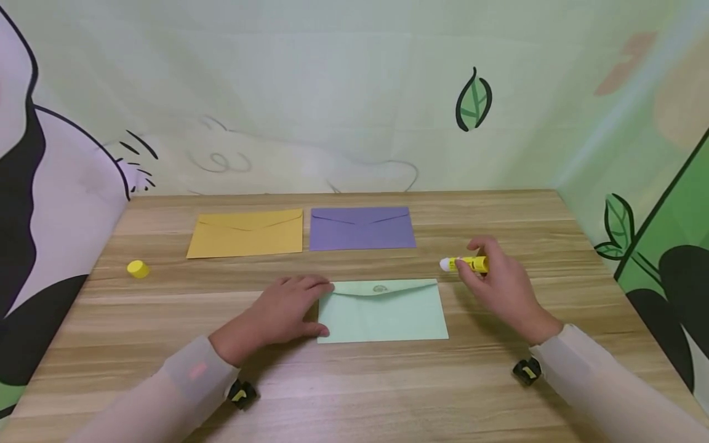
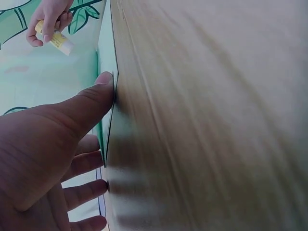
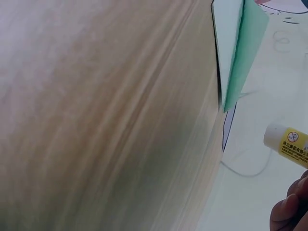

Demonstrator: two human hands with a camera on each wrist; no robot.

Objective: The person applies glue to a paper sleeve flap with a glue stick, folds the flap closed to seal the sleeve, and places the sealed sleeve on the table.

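Observation:
A mint-green envelope (image 1: pixel 382 317) lies on the table, its upper flap slightly raised, with a small round mark on the flap. My left hand (image 1: pixel 277 314) rests at the envelope's left edge, thumb at the lower corner and fingers at the upper one. In the left wrist view the thumb (image 2: pixel 98 94) touches the envelope's edge (image 2: pixel 108 53) and the fingers are spread. To the right of the envelope, my right hand (image 1: pixel 506 286) holds an uncapped yellow glue stick (image 1: pixel 471 264) above the table, its white tip pointing left. The right wrist view shows the tip (image 3: pixel 274 136) apart from the lifted green flap (image 3: pixel 248 43).
A yellow cap (image 1: pixel 138 269) sits at the table's left side. Behind the green envelope lie a yellow-orange envelope (image 1: pixel 249 237) and a purple envelope (image 1: pixel 362 231), side by side. A printed cloth backdrop (image 1: pixel 332 92) rises at the far edge of the wooden table (image 1: pixel 354 394).

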